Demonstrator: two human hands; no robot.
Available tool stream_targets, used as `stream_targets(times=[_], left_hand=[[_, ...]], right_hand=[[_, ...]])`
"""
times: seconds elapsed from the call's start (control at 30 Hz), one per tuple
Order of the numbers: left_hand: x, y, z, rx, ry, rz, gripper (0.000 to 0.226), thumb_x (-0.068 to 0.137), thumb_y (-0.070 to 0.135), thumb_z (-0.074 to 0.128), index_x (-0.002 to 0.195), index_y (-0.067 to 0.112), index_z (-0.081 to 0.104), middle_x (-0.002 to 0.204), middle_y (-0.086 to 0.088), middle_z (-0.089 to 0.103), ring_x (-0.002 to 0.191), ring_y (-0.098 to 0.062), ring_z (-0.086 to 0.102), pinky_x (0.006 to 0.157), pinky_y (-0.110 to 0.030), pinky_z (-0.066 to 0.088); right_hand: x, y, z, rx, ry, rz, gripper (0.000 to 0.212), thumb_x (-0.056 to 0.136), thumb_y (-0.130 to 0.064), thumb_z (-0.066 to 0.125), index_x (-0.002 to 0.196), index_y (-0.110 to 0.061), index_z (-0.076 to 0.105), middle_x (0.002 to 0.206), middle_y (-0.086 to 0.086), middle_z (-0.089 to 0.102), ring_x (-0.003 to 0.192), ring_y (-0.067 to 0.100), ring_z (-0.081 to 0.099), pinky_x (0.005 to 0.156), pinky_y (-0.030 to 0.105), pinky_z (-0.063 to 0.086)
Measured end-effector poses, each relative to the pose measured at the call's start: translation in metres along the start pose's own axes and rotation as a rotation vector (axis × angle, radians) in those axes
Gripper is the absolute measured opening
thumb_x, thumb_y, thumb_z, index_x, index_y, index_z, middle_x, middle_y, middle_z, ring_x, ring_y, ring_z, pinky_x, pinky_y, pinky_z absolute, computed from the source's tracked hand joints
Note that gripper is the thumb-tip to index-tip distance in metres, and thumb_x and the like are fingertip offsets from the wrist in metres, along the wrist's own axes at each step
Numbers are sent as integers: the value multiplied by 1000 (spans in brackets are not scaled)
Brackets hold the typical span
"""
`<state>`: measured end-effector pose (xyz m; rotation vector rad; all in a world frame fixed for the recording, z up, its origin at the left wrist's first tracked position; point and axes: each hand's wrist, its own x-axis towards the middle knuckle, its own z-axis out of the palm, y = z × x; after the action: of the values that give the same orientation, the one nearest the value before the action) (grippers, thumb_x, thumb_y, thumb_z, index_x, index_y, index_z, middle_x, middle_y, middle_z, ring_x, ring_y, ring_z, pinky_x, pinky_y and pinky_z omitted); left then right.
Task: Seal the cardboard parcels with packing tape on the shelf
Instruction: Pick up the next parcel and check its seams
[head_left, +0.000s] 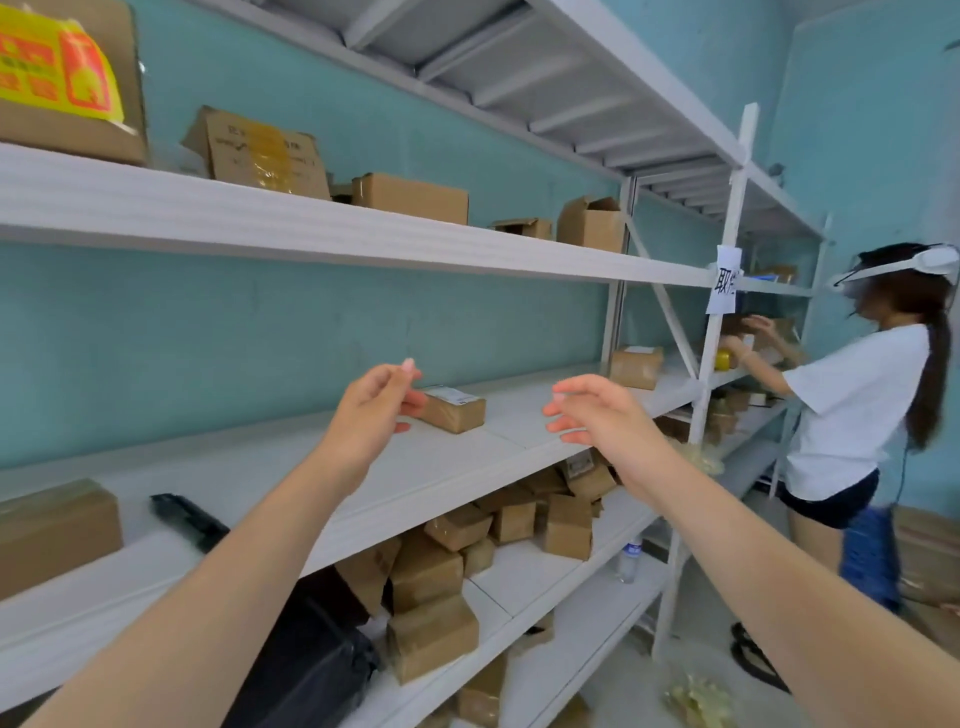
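**Parcel approach on the shelf: fault conditions**

**Position.** The small cardboard parcel is laid flat on the shelf between the two hands. It is just beyond the fingertips of the left hand and apart from the right hand, on that hand's left. Whether the left fingers touch the parcel's near end cannot be told.

**Hand state.** Both hands are released. The left fingers are loosely curled and nothing is seen to be held. The right fingers are relaxed and spread, and nothing is carried.

**Fault 1: no tape to hand.** No packing tape is seen in either hand. A dark object lies on the shelf behind the left hand, beside the forearm, and cannot be identified. If the parcel is taken up before tape is fetched, sealing cannot be started.

**Fault 2: parcel pushed away.** The parcel is judged to be light. If it is met by the left fingertips alone, it may be slid deeper onto the shelf, away from both hands. It should be steadied from both ends.

**Fault 3: label spoiled.** A white label is seen on the top face. It may be creased or obscured if tape is run across it carelessly.
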<state>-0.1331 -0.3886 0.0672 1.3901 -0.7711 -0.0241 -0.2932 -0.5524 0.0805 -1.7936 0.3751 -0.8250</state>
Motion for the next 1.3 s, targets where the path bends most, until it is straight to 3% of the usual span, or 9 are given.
stream_targets(times=[0.2,0.33,0.7,1.0,1.13,1.23,1.3], left_hand=[[35,-26,15,37,31,-34,23,97,37,43,86,24,59,81,-2,63,77,-15,60,82,-35,47],[76,-48,25,35,68,-54,24,97,36,43,86,23,60,80,-2,62,74,-14,58,74,-31,46],[198,-106,56,38,146,-131,24,97,34,44,84,21,59,78,-3,59,70,-15,56,68,-29,43],[229,-174,85,77,358,-316,19,94,11,50,77,21,54,79,-2,54,70,-15,53,64,-29,43],[234,-195,107,124,450,-415,4,90,11,54,88,15,54,83,-4,53,71,-17,52,65,-28,41],[246,-200,123,143,470,-450,16,74,24,64,70,17,50,80,-7,48,77,-20,44,62,-27,35],[253,-211,133,123,523,-485,27,78,26,67,63,16,47,75,-7,46,75,-21,41,65,-30,34]], right_hand=[[55,28,-8,17,-14,28,8,93,-12,53,98,-9,59,92,10,67,77,17,63,80,30,51],[101,47,-11,12,-33,5,6,93,-13,53,93,-11,58,88,7,66,76,16,62,76,27,50],[242,96,-10,29,-77,-2,14,92,-13,53,79,-19,57,80,3,64,71,15,60,69,25,46],[326,168,18,-39,-277,164,18,86,-5,54,73,-17,59,74,2,59,68,16,57,63,25,46],[369,192,36,-47,-363,207,14,85,-8,56,72,-15,55,73,7,54,67,19,52,63,27,42],[391,205,50,-95,-437,212,11,85,-19,61,80,-13,55,73,5,52,76,21,50,70,29,38],[401,213,57,-28,-473,277,15,87,-21,61,85,-7,56,70,3,55,70,18,55,68,24,41]])
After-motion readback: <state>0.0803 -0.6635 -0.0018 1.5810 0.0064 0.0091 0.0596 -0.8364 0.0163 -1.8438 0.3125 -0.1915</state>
